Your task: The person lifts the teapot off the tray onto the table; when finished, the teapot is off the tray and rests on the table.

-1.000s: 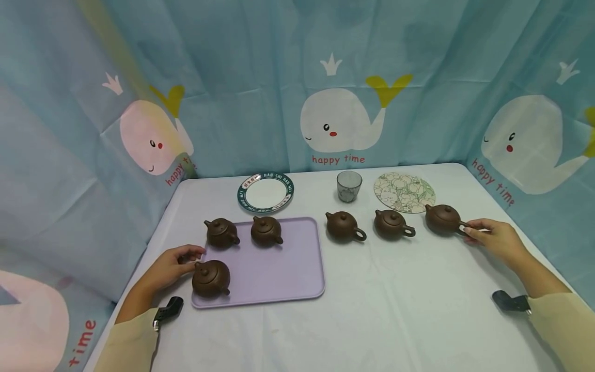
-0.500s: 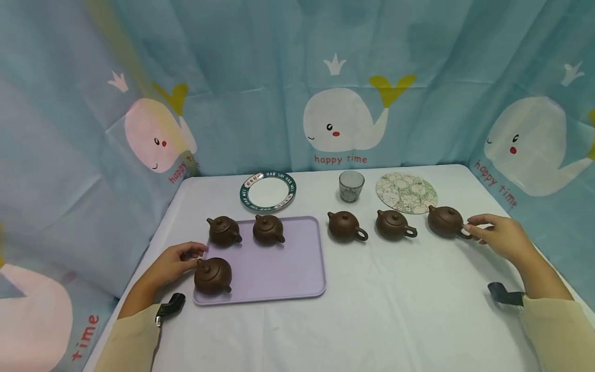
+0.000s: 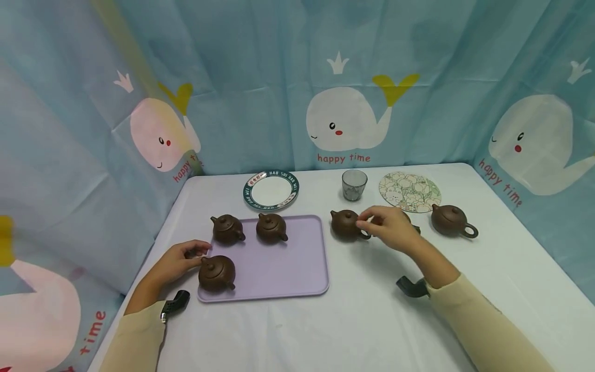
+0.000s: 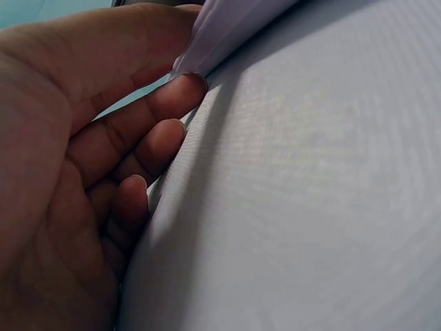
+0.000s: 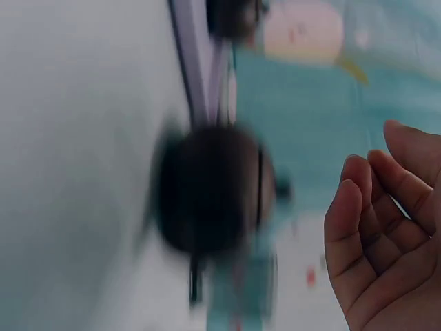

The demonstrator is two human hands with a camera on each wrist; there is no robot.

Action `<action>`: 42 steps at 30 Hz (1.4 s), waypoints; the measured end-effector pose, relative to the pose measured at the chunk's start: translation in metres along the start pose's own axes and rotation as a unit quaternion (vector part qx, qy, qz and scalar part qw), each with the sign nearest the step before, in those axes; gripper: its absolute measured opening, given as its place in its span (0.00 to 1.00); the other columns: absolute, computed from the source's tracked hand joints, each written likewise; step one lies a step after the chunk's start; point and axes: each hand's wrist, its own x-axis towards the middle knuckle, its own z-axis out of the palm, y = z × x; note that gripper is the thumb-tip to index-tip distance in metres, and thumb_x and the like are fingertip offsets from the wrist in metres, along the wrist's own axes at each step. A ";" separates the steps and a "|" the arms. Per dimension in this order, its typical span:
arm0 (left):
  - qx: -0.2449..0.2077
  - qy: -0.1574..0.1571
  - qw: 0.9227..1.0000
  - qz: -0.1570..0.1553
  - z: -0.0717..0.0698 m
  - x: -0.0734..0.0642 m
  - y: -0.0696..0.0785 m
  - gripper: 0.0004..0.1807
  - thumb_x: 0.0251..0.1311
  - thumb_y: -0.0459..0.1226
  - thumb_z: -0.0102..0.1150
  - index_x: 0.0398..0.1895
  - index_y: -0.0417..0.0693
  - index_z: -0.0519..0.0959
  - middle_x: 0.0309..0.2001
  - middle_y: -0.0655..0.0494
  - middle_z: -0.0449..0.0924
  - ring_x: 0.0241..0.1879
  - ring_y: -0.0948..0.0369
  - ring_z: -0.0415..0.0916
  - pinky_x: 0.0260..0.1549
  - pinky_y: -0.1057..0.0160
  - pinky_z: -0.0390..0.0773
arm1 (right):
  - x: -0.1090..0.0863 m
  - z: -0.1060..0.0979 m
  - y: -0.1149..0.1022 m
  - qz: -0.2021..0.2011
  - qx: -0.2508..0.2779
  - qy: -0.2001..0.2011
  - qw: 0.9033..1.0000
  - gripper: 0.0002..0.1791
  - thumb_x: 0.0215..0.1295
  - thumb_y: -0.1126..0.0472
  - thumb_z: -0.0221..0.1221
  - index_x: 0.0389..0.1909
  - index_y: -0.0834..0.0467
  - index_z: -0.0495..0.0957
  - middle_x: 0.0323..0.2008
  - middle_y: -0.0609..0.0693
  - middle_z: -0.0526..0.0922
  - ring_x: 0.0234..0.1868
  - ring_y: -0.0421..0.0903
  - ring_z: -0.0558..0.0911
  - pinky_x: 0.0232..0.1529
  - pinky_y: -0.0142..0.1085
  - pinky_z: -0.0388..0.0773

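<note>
My left hand (image 3: 174, 263) grips the left edge of the lilac tray (image 3: 283, 268). In the left wrist view its thumb lies against the tray's rim (image 4: 238, 24), the other fingers curled low beside it. On the tray stand a front teapot (image 3: 217, 274), a back-left teapot (image 3: 227, 229) and a second back teapot (image 3: 271, 228), all dark brown. My right hand (image 3: 392, 227) hovers, relaxed and holding nothing, near the nearest brown teapot (image 3: 345, 225) right of the tray. It mostly hides a middle teapot (image 3: 415, 227). The rightmost teapot (image 3: 449, 219) stands alone, handle to the right.
Behind the tray lies a green-rimmed plate (image 3: 249, 191). A clear grey glass (image 3: 354, 185) and a round floral mat (image 3: 409, 191) sit along the back of the white table (image 3: 297, 336). A blue whale-print curtain (image 3: 260, 119) encloses the back and sides.
My right hand has left the handle of the rightmost teapot and swung left to the teapot nearest the tray. The left hand stays at the tray's edge.
</note>
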 end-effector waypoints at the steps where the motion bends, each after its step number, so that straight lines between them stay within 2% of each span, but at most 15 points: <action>1: 0.000 0.000 1.000 -0.001 0.000 0.000 0.000 0.19 0.59 0.37 0.65 0.54 0.47 0.79 0.46 0.53 0.80 0.45 0.55 0.72 0.41 0.63 0.73 | 0.007 0.011 -0.007 -0.013 0.007 -0.015 1.000 0.09 0.64 0.49 0.63 0.39 0.49 0.84 0.29 0.44 0.83 0.29 0.43 0.79 0.30 0.39 0.75; 6: 0.002 -0.001 1.000 -0.010 -0.001 -0.002 0.002 0.20 0.60 0.38 0.65 0.55 0.46 0.79 0.47 0.51 0.79 0.45 0.54 0.72 0.42 0.59 0.73 | 0.038 0.064 -0.040 -0.063 0.003 -0.094 0.994 0.07 0.65 0.50 0.63 0.37 0.47 0.83 0.30 0.39 0.82 0.30 0.39 0.79 0.31 0.38 0.76; 9: 0.000 -0.004 1.000 -0.015 -0.002 -0.003 0.002 0.20 0.60 0.37 0.65 0.55 0.46 0.78 0.48 0.51 0.80 0.46 0.54 0.72 0.43 0.58 0.73 | 0.052 0.090 -0.055 -0.071 -0.002 -0.130 0.989 0.06 0.65 0.49 0.62 0.36 0.46 0.82 0.29 0.38 0.81 0.28 0.38 0.79 0.29 0.36 0.76; 13: -0.001 -0.004 1.000 -0.012 -0.002 -0.005 0.003 0.19 0.60 0.36 0.64 0.55 0.45 0.78 0.47 0.51 0.80 0.45 0.54 0.72 0.43 0.60 0.73 | 0.068 0.117 -0.063 -0.068 -0.007 -0.137 0.988 0.05 0.65 0.49 0.63 0.33 0.45 0.81 0.28 0.35 0.81 0.27 0.38 0.77 0.29 0.34 0.75; 16: -0.001 -0.002 1.000 -0.008 -0.001 -0.005 0.003 0.19 0.59 0.35 0.64 0.55 0.45 0.79 0.46 0.51 0.79 0.44 0.54 0.72 0.41 0.61 0.73 | 0.077 0.130 -0.064 -0.072 -0.031 -0.131 0.988 0.07 0.64 0.47 0.63 0.31 0.45 0.81 0.28 0.34 0.80 0.27 0.37 0.76 0.30 0.33 0.74; 21: 0.000 -0.002 1.000 0.000 -0.001 -0.001 0.002 0.18 0.59 0.35 0.64 0.54 0.47 0.79 0.44 0.53 0.79 0.43 0.54 0.71 0.40 0.62 0.73 | 0.087 0.140 -0.068 -0.056 -0.092 -0.130 0.986 0.11 0.61 0.42 0.63 0.30 0.45 0.80 0.25 0.35 0.79 0.29 0.38 0.75 0.33 0.35 0.71; 26: 0.000 -0.011 1.000 0.007 -0.001 0.003 0.002 0.18 0.59 0.34 0.63 0.54 0.48 0.79 0.44 0.54 0.79 0.44 0.54 0.72 0.40 0.62 0.73 | 0.089 0.142 -0.068 -0.028 -0.128 -0.140 0.981 0.11 0.61 0.43 0.64 0.30 0.46 0.80 0.24 0.36 0.78 0.28 0.38 0.75 0.33 0.36 0.71; 30: 0.000 -0.012 1.000 0.003 -0.001 0.003 0.002 0.18 0.59 0.34 0.63 0.54 0.48 0.80 0.44 0.55 0.79 0.43 0.54 0.72 0.40 0.61 0.73 | 0.089 0.143 -0.066 -0.021 -0.111 -0.142 0.983 0.08 0.63 0.48 0.63 0.33 0.48 0.80 0.24 0.35 0.79 0.28 0.37 0.76 0.34 0.36 0.71; 34: -0.003 -0.010 1.000 0.001 -0.001 0.001 0.002 0.18 0.59 0.34 0.63 0.54 0.48 0.80 0.44 0.54 0.79 0.43 0.54 0.72 0.41 0.60 0.72 | 0.089 0.144 -0.065 -0.014 -0.089 -0.126 0.988 0.06 0.65 0.53 0.62 0.35 0.51 0.81 0.25 0.37 0.80 0.29 0.37 0.77 0.36 0.36 0.72; 42: -0.010 -0.007 1.000 -0.005 -0.002 -0.001 0.001 0.18 0.59 0.33 0.63 0.54 0.48 0.79 0.44 0.54 0.79 0.43 0.54 0.71 0.40 0.61 0.72 | 0.088 0.144 -0.058 -0.008 -0.049 -0.111 0.993 0.06 0.67 0.55 0.61 0.37 0.53 0.80 0.26 0.39 0.79 0.30 0.38 0.77 0.34 0.33 0.73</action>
